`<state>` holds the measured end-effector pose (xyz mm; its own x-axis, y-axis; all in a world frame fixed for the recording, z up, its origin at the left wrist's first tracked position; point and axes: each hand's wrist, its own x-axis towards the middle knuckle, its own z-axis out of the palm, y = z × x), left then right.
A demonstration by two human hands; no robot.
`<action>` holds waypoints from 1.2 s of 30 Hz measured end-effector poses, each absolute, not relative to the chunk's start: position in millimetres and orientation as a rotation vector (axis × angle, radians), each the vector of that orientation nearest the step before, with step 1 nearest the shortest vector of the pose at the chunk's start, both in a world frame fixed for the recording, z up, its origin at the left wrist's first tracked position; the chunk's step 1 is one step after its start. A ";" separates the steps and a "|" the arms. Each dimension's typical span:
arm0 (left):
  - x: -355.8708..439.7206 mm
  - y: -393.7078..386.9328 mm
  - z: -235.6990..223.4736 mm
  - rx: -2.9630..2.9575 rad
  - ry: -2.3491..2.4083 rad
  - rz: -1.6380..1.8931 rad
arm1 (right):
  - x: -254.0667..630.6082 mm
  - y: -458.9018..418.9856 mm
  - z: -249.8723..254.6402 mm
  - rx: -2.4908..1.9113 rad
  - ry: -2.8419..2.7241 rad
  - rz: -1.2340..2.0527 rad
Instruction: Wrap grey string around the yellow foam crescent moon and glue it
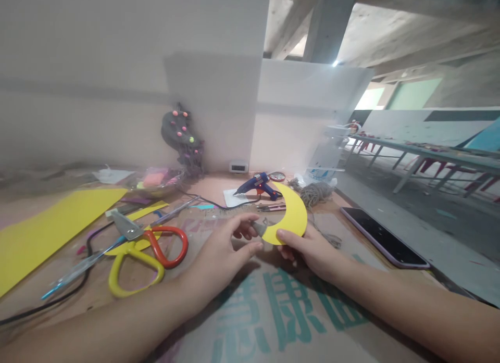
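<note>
With the yellow crescent (297, 215) held above the surface (216, 186), clamped in the grip of the right hand (307, 244), and the left hand's (230, 243) grip parted at its grey tip (259, 228), bending is best avoided by light pressure.

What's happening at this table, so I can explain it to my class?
A person's right hand grips a yellow crescent, its lower tip covered in grey. The left hand is curled beside that tip; whether it touches is unclear. A blue glue gun and grey yarn sit beyond the hands. Scissors lie to the left, near a yellow sheet.
</note>
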<state>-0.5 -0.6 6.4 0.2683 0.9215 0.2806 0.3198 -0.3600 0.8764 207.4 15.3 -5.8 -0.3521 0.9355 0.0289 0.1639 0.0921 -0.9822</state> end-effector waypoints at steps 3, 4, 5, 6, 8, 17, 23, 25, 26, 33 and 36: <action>-0.7 1.0 6.6 1.826 1.161 1.097 | 207.4 14.7 -5.9 -1.079 -1.661 1.327; -0.7 1.6 6.6 1.826 1.167 1.102 | 207.5 14.8 -6.4 -1.072 -1.663 1.322; -0.8 2.0 6.7 1.830 1.171 1.102 | 207.7 15.0 -7.0 -1.071 -1.661 1.320; -0.8 2.0 6.8 1.836 1.173 1.101 | 207.9 15.3 -7.5 -1.076 -1.655 1.322; -0.7 0.9 7.5 1.852 1.171 1.088 | 208.2 15.8 -8.1 -1.089 -1.648 1.331; -0.9 -1.7 9.6 1.885 1.180 1.071 | 207.9 12.6 -0.9 -1.054 -1.793 1.321; -1.2 -1.5 7.9 1.889 1.174 1.070 | 206.5 12.1 2.3 -1.055 -1.857 1.288; -1.2 -1.3 8.0 1.882 1.185 1.062 | 206.5 12.6 1.8 -1.049 -1.846 1.296; -1.2 -1.1 8.0 1.883 1.186 1.060 | 206.6 12.9 1.4 -1.047 -1.838 1.300; -1.5 -1.7 8.8 1.890 1.190 1.055 | 208.8 14.0 -2.3 -1.052 -1.822 1.314; -1.5 -3.7 10.4 1.900 1.194 1.042 | 208.2 14.4 -2.5 -1.065 -1.813 1.324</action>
